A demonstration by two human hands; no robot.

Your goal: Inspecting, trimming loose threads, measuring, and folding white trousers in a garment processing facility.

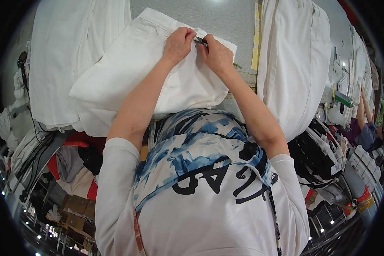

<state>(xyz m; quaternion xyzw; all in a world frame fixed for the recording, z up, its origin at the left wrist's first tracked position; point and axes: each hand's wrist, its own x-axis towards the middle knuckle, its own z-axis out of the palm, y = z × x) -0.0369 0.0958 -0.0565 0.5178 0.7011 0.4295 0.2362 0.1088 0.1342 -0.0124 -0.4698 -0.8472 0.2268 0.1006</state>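
Observation:
White trousers (128,64) lie spread on the grey table (230,19) in front of me, with the waistband at the far side. My left hand (179,45) pinches the fabric at the waistband. Close beside it, my right hand (217,55) is closed around small dark thread snips (200,41), whose tip points at the fabric by my left fingers. The handle end of the snips is partly hidden in my right palm. Both forearms reach over the cloth.
White folded garments (57,64) lie at the left, and another white stack (292,64) hangs over the table's edge at the right. Next to that stack runs a yellow tape measure (256,38). Dark bundled garments (315,158) sit lower right. Another person's arm (362,106) shows far right.

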